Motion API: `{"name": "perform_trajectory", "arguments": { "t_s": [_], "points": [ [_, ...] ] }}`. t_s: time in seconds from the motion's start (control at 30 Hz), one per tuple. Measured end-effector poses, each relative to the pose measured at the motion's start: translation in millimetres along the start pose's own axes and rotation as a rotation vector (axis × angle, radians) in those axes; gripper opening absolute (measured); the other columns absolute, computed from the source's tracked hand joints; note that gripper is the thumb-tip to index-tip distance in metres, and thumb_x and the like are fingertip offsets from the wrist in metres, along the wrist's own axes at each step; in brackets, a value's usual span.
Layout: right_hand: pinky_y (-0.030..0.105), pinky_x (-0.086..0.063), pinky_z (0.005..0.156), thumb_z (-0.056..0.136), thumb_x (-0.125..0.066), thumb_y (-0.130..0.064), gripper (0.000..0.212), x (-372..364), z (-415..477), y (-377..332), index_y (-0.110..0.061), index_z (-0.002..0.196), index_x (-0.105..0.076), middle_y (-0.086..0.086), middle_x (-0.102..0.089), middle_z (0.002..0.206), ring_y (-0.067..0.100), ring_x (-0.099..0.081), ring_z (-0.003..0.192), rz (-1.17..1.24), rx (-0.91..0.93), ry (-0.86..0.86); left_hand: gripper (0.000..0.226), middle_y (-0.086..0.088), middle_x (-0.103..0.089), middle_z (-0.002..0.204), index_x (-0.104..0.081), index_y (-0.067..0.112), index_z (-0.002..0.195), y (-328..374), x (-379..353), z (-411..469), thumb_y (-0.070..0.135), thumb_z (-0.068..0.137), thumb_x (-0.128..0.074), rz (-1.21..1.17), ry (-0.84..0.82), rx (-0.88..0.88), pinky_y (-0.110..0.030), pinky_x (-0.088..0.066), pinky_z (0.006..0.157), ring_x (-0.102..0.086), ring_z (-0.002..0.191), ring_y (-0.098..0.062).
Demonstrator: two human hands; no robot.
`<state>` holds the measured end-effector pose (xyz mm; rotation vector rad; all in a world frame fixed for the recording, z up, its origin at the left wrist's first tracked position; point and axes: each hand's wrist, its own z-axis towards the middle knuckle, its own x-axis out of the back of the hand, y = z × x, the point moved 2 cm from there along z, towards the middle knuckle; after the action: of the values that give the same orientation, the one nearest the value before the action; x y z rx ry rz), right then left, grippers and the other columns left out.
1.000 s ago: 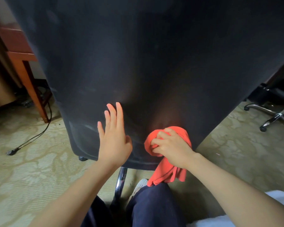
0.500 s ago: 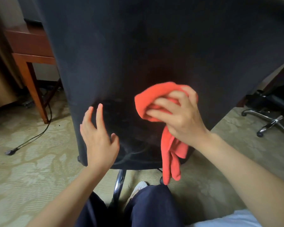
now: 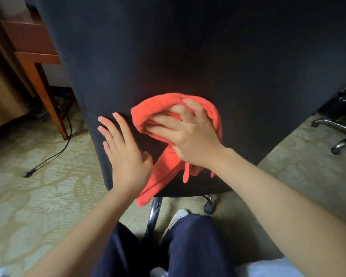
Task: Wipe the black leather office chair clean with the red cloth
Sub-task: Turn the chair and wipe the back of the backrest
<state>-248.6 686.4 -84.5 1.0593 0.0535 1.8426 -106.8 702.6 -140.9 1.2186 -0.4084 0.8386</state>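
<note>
The back of the black leather office chair (image 3: 188, 56) fills the upper view, its lower edge just above my knees. My right hand (image 3: 190, 134) grips the bunched red cloth (image 3: 168, 172) and presses it against the lower middle of the backrest; the cloth's loose end hangs down past the chair's bottom edge. My left hand (image 3: 122, 154) lies flat with straight fingers on the backrest's lower left, just beside the cloth.
A wooden desk leg (image 3: 46, 92) stands at the left with a black cable (image 3: 54, 156) trailing over the patterned carpet. The chair's chrome base (image 3: 154, 212) and a caster (image 3: 208, 206) sit below. Another chair's chrome base (image 3: 340, 134) is at the right.
My right hand has carried the cloth upward and then leftward across the backrest, fingers spreading over it. My left hand shifted left and stays flat on the chair.
</note>
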Motion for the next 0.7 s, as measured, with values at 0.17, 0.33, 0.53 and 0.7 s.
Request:
{"name": "perform_trajectory", "arguments": {
  "t_s": [0.17,0.33,0.53,0.7],
  "points": [
    [0.034,-0.014,0.108,0.078,-0.042,-0.006,0.048,-22,-36,-11,-0.030,0.109,-0.070,-0.015,-0.064,0.120,0.015,-0.040,0.115,0.079,0.043,-0.194,0.101,-0.021,0.019,0.155,0.014,0.006,0.149,-6,2,2,0.001,0.077,-0.057,0.073,-0.030,-0.008,-0.057,-0.009,0.115,0.009,0.144,-0.042],
    [0.034,-0.023,0.104,0.068,-0.044,-0.005,0.045,-31,-69,-12,-0.028,0.092,-0.074,-0.015,-0.067,0.108,0.013,-0.042,0.109,0.112,0.133,-0.463,0.101,-0.017,0.021,0.156,0.015,0.011,0.150,-6,7,0,0.003,0.081,-0.058,0.091,-0.042,-0.008,-0.056,-0.008,0.115,0.009,0.145,-0.040],
    [0.029,-0.028,0.092,0.069,-0.058,-0.019,0.018,-28,-99,-5,-0.030,0.058,-0.068,-0.021,-0.067,0.078,0.012,-0.059,0.081,0.061,0.205,-0.814,0.099,-0.012,0.021,0.157,0.015,0.015,0.150,-6,10,-5,0.006,0.085,-0.058,0.055,-0.034,-0.033,-0.055,-0.006,0.116,0.012,0.145,-0.037],
    [0.029,-0.026,0.091,0.058,-0.030,-0.023,0.037,-6,-133,15,-0.031,0.053,-0.066,-0.025,-0.067,0.080,0.012,-0.057,0.080,0.132,0.056,-0.846,0.089,-0.013,-0.011,0.157,-0.012,0.015,0.152,-25,14,-13,-0.001,0.080,-0.062,-0.163,0.115,-0.066,-0.053,-0.019,0.115,-0.014,0.144,-0.030]
  ]
}}
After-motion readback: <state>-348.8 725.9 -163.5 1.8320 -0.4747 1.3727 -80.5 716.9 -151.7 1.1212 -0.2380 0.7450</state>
